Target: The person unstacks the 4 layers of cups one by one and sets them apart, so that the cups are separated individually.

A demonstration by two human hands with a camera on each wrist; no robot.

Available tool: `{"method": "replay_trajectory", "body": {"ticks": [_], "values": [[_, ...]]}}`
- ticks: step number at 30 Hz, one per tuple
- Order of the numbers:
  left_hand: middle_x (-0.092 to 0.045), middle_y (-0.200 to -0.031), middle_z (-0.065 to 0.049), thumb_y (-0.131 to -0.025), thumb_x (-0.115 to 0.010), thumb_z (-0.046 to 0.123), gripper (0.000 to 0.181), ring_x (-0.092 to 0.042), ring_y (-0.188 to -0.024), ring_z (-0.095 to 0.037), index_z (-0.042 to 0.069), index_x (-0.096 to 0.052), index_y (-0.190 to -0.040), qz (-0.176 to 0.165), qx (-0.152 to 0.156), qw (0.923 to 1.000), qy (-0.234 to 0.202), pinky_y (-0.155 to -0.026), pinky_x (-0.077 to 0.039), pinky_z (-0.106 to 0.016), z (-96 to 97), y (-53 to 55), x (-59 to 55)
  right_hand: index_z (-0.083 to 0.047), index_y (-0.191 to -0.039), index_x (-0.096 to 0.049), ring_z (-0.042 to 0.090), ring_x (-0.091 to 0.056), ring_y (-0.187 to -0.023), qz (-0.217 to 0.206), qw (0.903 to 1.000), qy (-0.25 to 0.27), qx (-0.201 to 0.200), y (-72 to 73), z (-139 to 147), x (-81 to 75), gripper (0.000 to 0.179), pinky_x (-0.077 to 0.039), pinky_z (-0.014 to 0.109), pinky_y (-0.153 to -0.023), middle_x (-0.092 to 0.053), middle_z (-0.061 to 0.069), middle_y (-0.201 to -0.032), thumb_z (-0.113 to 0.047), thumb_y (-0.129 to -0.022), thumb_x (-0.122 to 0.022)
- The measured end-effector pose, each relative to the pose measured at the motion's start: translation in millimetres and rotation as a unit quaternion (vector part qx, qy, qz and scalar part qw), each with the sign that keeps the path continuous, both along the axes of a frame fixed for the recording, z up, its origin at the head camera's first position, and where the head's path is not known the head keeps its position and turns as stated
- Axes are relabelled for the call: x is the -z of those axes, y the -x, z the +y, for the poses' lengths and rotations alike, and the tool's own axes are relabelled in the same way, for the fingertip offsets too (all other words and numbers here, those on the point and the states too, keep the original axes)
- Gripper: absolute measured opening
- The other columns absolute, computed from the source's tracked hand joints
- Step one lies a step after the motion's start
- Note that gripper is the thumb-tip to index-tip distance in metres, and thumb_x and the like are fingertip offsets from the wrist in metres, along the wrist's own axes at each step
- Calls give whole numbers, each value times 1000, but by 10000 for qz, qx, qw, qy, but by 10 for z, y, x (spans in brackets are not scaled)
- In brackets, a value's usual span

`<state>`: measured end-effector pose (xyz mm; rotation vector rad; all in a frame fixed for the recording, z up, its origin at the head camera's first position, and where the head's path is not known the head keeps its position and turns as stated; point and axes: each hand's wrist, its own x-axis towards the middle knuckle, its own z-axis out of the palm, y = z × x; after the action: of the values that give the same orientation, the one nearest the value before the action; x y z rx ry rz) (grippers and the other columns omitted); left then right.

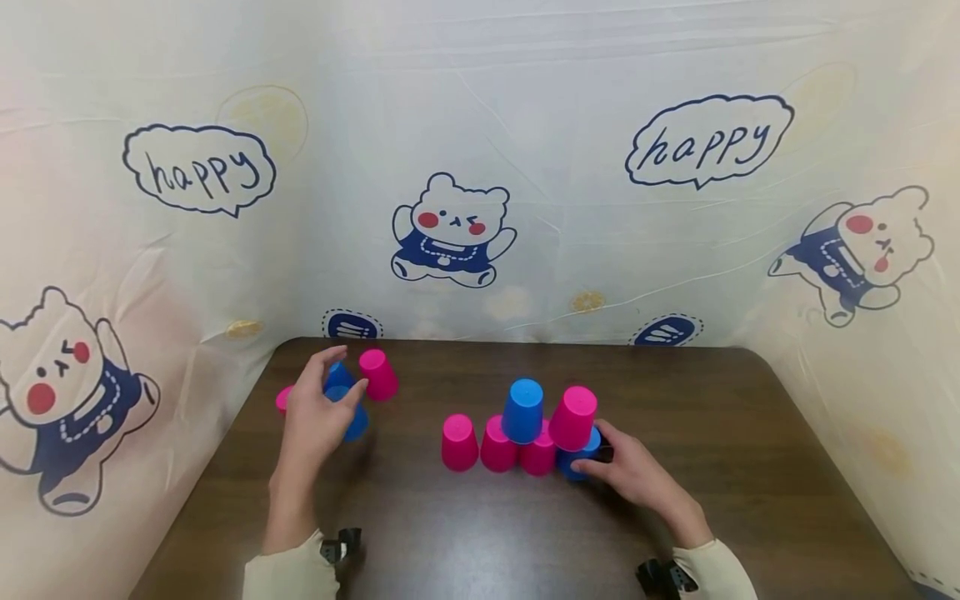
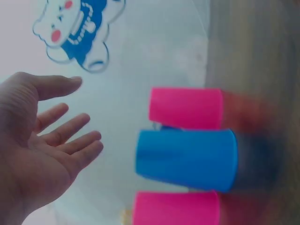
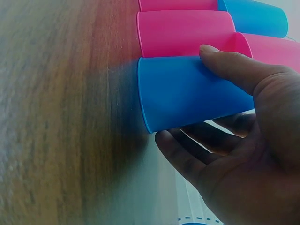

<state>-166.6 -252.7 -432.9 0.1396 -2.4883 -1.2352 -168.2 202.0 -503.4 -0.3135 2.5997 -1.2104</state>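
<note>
My left hand (image 1: 315, 417) hovers over the group of cups at the left, fingers spread and holding nothing. Around it stand a blue cup (image 1: 357, 425), another blue cup (image 1: 339, 373) behind, a pink cup (image 1: 379, 375) and a partly hidden pink cup (image 1: 282, 399). In the left wrist view a blue cup (image 2: 185, 159) stands apart from the fingers. At the right, my right hand (image 1: 637, 471) grips the blue cup (image 3: 187, 93) at the row's right end, thumb on one side and fingers on the other. A pink cup (image 1: 574, 418) rests upside down above it.
Left of the gripped cup, three pink cups (image 1: 459, 443) stand upside down in the bottom row. An upper blue cup (image 1: 522, 411) sits on two of them. The brown table (image 1: 450, 542) meets a printed curtain (image 1: 555, 250) behind and at both sides.
</note>
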Motion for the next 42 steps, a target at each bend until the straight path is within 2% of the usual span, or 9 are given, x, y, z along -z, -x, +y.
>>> {"method": "replay_trajectory", "body": {"ticks": [3,5,9,13,18,25,30,36,42], "values": [[-60,-149,-17,-96,-77,10,59,-54,-141,-43,9,-52,-149,446,276,9986,-73,-114,-44,-64,145,-10,-51,-13,-145,-56,30,-63,-124,9,10000,2,-2,5,-3,-4,64,-53,59,-107,-68,7,-135,-36,-91,-83],[-61,-147,-15,-96,-76,9,58,-58,-136,-40,11,-52,-149,537,527,9971,-111,-110,-50,-61,242,-11,-82,-13,-145,-56,30,-63,-124,16,10000,-1,-4,7,-4,-4,64,-53,59,-106,-68,7,-135,-36,-91,-83],[-59,-149,-11,-98,-76,13,60,-58,-137,-37,15,-50,-152,341,1050,9938,-137,-105,-55,-57,430,5,-163,-13,-144,-56,29,-64,-123,34,10000,-2,-8,9,-12,3,63,-54,58,-106,-68,6,-133,-35,-91,-83],[-57,-152,-9,-100,-73,14,58,-51,-146,-38,17,-49,-153,207,1594,9868,-211,-114,-47,-57,591,20,-240,-13,-143,-57,28,-64,-121,42,10000,-1,-57,10,-24,5,62,-54,58,-105,-69,6,-132,-36,-92,-83],[-56,-154,-8,-99,-73,13,59,-48,-148,-37,20,-48,-153,53,2176,9750,-441,-117,-43,-58,782,38,-272,-13,-143,-57,29,-64,-122,32,10000,26,-61,11,-18,-4,62,-53,59,-106,-68,6,-133,-35,-91,-83],[-57,-153,1,-92,-83,20,69,-51,-146,-31,25,-51,-152,-277,2499,9670,-415,-116,-46,-56,1177,63,-185,-14,-144,-56,28,-64,-121,48,10000,-45,-5,8,-4,0,62,-54,57,-105,-68,6,-132,-35,-92,-83],[-57,-152,3,-87,-88,26,75,-52,-144,-24,25,-51,-153,-342,2702,9617,-295,-113,-49,-56,1422,70,-100,-14,-144,-56,28,-64,-122,1,10000,-27,-15,7,-9,9,62,-54,58,-105,-68,6,-133,-35,-92,-83],[-56,-153,-2,-86,-89,26,79,-52,-144,-28,24,-48,-154,-426,3020,9516,-370,-113,-50,-55,1610,84,-26,-14,-144,-56,29,-65,-123,-13,10000,-18,34,5,-26,3,62,-53,60,-107,-68,6,-134,-34,-92,-83],[-54,-155,-6,-87,-88,18,85,-53,-144,-30,21,-41,-158,-606,3186,9442,-569,-114,-49,-55,1724,81,-20,-13,-145,-57,31,-65,-123,90,10000,-39,11,-3,-23,1,64,-52,60,-108,-68,8,-134,-35,-91,-84]]}}
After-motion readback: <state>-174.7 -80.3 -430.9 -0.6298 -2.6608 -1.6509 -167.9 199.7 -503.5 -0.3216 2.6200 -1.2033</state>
